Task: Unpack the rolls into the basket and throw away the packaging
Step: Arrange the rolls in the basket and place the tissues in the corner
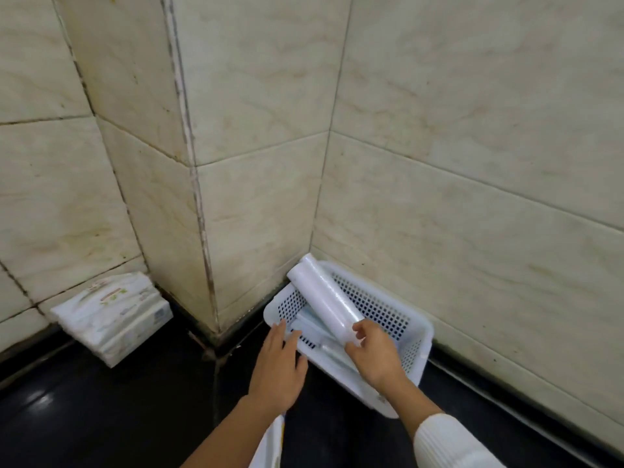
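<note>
A white perforated plastic basket point(413, 327) sits on the dark counter in the corner of the tiled walls. My right hand point(376, 356) holds the near end of a long white roll point(322, 298), which slants up over the basket toward the far left. Other pale rolls point(315, 327) lie inside the basket under it. My left hand point(278, 369) rests on the basket's near left rim with its fingers spread. A strip of white packaging point(270, 444) shows under my left forearm at the bottom edge; how it is held is hidden.
A stack of wrapped tissue packs point(113, 315) lies on the counter against the left wall. A tiled pillar corner point(202, 231) juts out between the packs and the basket. The black counter point(101, 417) stretches toward me.
</note>
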